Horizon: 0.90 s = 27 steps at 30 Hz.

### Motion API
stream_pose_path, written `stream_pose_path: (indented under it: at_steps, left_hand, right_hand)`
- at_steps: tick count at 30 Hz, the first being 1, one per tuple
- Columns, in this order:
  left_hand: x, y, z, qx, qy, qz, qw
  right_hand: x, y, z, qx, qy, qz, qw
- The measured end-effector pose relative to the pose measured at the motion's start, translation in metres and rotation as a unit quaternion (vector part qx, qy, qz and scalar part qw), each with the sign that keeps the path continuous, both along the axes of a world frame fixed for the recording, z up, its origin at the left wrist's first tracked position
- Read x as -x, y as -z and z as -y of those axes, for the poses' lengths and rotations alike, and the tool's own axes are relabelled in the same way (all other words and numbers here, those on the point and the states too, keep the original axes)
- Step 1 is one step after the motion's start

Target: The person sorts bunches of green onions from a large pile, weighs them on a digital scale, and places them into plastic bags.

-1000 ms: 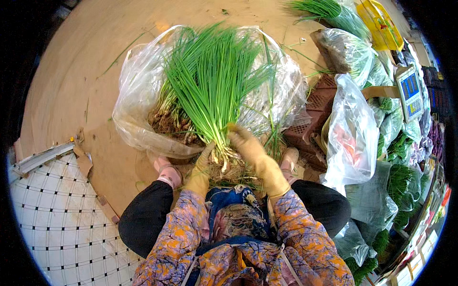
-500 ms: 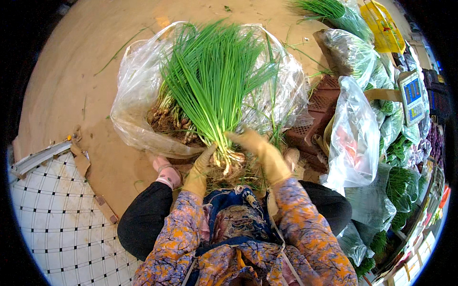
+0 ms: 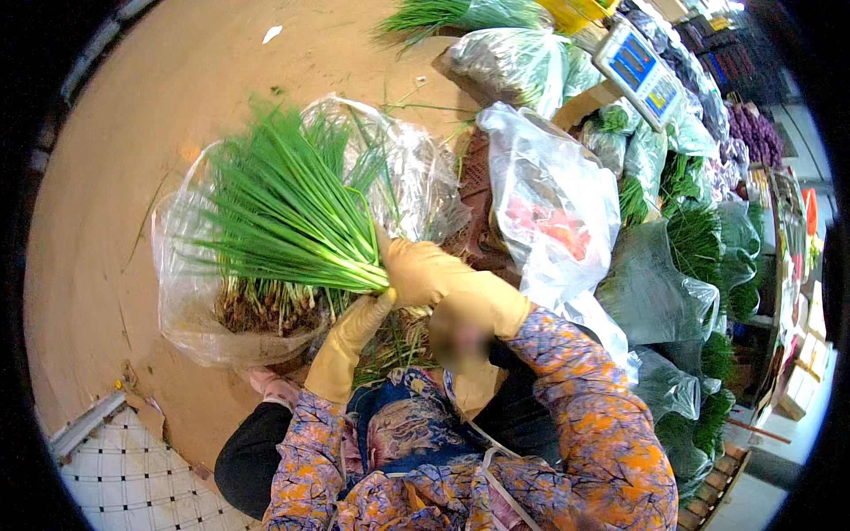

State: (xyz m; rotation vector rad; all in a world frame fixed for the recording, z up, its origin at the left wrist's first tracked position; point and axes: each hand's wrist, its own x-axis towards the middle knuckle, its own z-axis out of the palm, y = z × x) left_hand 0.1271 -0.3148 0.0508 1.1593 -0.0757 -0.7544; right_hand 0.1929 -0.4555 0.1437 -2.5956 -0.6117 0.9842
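A bunch of green onions (image 3: pixel 297 199) lies tilted across my hands, its long leaves fanning to the upper left. My right hand (image 3: pixel 434 276), in a yellow glove, is closed round the stem end and hides the roots. Below it, my left hand (image 3: pixel 347 341), gloved the same way, presses its fingers against the lower stems. More green onions with soil-caked roots (image 3: pixel 266 308) lie under the bunch in a clear plastic bag (image 3: pixel 181 305). Loose stems and trimmings (image 3: pixel 403 345) show between my forearms.
A brown crate (image 3: pixel 478 217) and a clear bag with reddish contents (image 3: pixel 558 199) stand to my right. Beyond are a scale display (image 3: pixel 639 71) and several bagged greens (image 3: pixel 704 257). White tiles (image 3: pixel 146 473) border the brown floor at lower left.
The view has swung to the right. The bunch has tipped from nearly upright to leaning left, and my right hand has gone from moving beside the stems to wrapping their base.
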Motion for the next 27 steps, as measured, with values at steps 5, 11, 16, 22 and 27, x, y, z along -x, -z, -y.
stream_pose_path:
  at_steps: [5, 11, 16, 22, 27]
  left_hand:
    - [-0.044, -0.075, 0.069, -0.121, 0.074, 0.129, 0.982]
    - [-0.079, -0.076, 0.187, -0.19, 0.227, 0.203, 0.933]
    - [-0.075, -0.006, 0.226, -0.426, 0.169, 0.544, 0.703]
    - [-0.095, 0.0, 0.179, -0.572, 0.125, 0.377, 0.717]
    - [-0.038, 0.025, 0.102, -0.541, 0.044, 0.373, 0.752]
  right_hand:
    - [-0.019, -0.05, 0.069, 0.006, 0.02, 0.14, 0.99]
    - [-0.035, -0.078, 0.189, -0.011, 0.099, 0.166, 0.981]
    - [-0.025, 0.011, 0.316, 0.222, 0.249, 0.175, 0.926]
    - [-0.048, 0.039, 0.341, 0.147, 0.211, 0.288, 0.923]
    - [-0.04, 0.072, 0.372, 0.365, 0.298, 0.171, 0.865]
